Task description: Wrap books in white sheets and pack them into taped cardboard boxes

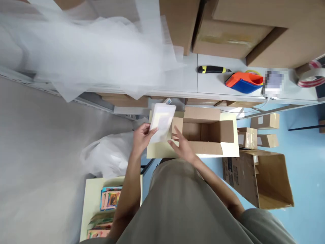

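My left hand (143,137) grips the lower left edge of a flat item wrapped in white translucent foam sheet (162,123), thumb on top. Something pale yellowish shows faintly through the wrap; its kind I cannot make out. Just right of the wrapped item is my right hand (182,145), its fingers spread and holding nothing. It reaches over the left end of an open cardboard box (210,132) whose flaps are folded outward. The box sits on a cream-coloured table (231,149).
White foam sheets (101,51) hang over the shelf edge. On the shelf lie a utility knife (213,69), a tape dispenser (245,82) and tape rolls (313,77). A large open carton (271,179) stands at right, a white plastic bag (109,152) and colourful booklets (111,199) at left.
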`<action>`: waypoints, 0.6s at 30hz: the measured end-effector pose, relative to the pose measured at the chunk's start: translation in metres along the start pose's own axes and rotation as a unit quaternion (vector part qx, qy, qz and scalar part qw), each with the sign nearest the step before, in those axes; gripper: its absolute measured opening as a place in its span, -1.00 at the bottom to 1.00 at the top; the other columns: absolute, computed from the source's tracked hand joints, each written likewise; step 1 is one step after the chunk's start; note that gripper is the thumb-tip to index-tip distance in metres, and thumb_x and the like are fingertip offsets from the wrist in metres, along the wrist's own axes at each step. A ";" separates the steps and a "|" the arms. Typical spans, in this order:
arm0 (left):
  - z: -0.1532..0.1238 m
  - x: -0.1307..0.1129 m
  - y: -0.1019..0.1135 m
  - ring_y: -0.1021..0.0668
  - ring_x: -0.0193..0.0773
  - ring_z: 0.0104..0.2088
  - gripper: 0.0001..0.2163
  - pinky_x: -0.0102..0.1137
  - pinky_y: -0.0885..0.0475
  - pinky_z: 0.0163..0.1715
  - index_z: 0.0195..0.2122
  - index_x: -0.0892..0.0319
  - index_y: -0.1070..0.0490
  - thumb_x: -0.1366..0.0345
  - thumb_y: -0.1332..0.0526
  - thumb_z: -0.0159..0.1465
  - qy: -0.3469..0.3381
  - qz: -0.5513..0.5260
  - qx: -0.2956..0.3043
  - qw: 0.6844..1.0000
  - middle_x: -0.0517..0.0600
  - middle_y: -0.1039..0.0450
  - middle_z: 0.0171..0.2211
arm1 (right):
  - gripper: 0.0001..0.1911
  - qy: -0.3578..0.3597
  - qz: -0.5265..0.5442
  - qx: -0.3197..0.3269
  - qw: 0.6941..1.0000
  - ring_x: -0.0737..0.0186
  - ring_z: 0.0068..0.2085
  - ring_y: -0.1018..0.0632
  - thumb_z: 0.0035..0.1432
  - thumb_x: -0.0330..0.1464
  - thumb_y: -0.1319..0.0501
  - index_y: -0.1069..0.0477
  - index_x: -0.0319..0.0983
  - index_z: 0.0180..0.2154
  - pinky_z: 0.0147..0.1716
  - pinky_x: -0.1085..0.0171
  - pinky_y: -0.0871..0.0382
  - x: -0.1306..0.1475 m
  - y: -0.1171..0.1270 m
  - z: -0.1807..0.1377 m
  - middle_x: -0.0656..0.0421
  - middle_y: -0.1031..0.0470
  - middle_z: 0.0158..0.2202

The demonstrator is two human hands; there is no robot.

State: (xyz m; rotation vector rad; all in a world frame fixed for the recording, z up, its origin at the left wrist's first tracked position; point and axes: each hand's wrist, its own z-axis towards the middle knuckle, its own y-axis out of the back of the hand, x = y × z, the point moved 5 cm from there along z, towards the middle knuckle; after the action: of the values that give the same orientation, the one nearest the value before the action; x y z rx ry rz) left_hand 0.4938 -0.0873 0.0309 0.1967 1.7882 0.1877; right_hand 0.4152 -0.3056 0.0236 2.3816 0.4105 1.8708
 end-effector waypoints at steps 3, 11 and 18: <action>-0.010 -0.046 -0.044 -0.58 -0.26 -0.39 -0.59 -0.45 -0.44 -0.41 -0.27 0.14 -0.53 -0.11 -0.52 0.18 -0.045 0.024 0.088 0.995 -0.04 -0.63 -0.37 | -0.01 -0.002 0.070 -0.095 0.993 -0.06 0.02 -0.73 0.34 0.12 -0.39 -0.09 -0.06 0.58 0.02 -0.06 -0.71 0.009 0.064 -0.012 -0.12 -0.43 0.45; -0.012 -0.090 -0.175 -0.67 -0.15 -0.19 -0.74 -0.40 -0.52 -0.18 -0.14 0.14 -0.62 0.06 -0.41 0.33 -0.121 0.130 0.207 0.962 -0.02 -0.69 -0.24 | -0.19 0.012 0.116 -0.205 0.972 0.03 0.02 -0.70 0.39 0.14 -0.33 -0.27 -0.15 0.43 0.04 0.06 -0.67 -0.024 0.184 -0.039 -0.10 -0.60 0.24; 0.005 -0.075 -0.245 -0.72 0.06 -0.03 -0.80 -0.23 -0.53 0.05 -0.04 0.06 -0.71 0.35 -0.36 0.35 -0.137 0.308 0.259 0.905 0.06 -0.75 -0.04 | -0.14 -0.008 0.025 -0.287 0.958 -0.12 0.22 -0.63 0.39 0.23 -0.25 -0.35 -0.19 0.44 0.19 -0.10 -0.62 -0.074 0.258 -0.068 -0.20 -0.50 0.36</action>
State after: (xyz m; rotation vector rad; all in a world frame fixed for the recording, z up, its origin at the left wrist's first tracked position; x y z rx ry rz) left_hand 0.5072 -0.3429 0.0443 1.1233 1.4106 0.1187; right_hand 0.3743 -0.5791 0.0305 2.0182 -0.1823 1.6858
